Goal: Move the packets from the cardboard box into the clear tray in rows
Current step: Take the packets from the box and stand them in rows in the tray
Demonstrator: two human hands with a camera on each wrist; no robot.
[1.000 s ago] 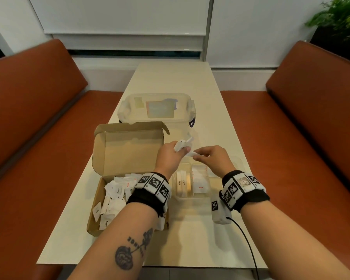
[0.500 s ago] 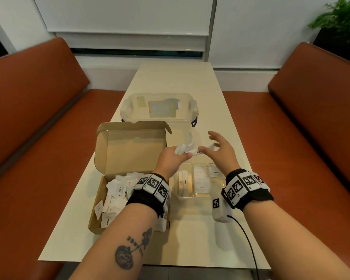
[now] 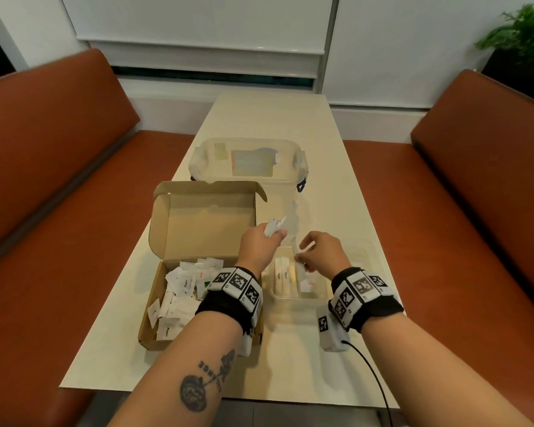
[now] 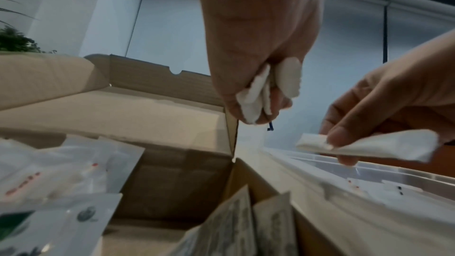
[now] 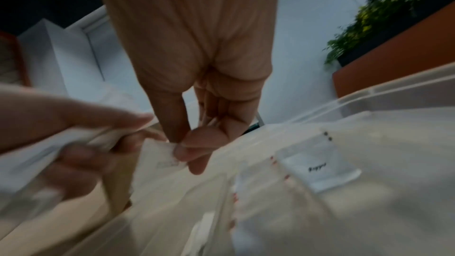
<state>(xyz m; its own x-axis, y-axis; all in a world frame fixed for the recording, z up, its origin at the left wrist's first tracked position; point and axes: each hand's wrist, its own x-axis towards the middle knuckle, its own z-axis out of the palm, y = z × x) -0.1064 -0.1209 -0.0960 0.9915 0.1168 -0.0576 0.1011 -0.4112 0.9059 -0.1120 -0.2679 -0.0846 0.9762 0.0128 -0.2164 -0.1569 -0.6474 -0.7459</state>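
1. While you sit at the long cream table (image 3: 269, 118), orange benches (image 3: 53, 155) run along both sides and white blinds hang behind.
2. Your cardboard box (image 3: 198, 229) stands open at the left, with loose packets (image 3: 182, 291) inside; a lidded clear bin (image 3: 247, 161) stands just behind it.
3. Your clear tray (image 3: 293, 298) lies beside the box, near the table's right edge, with some packets in rows.
4. Your left hand (image 3: 258, 245) grips a bunch of packets (image 4: 256, 92); your right hand (image 3: 321, 254) pinches one packet (image 4: 369, 146) above the tray.
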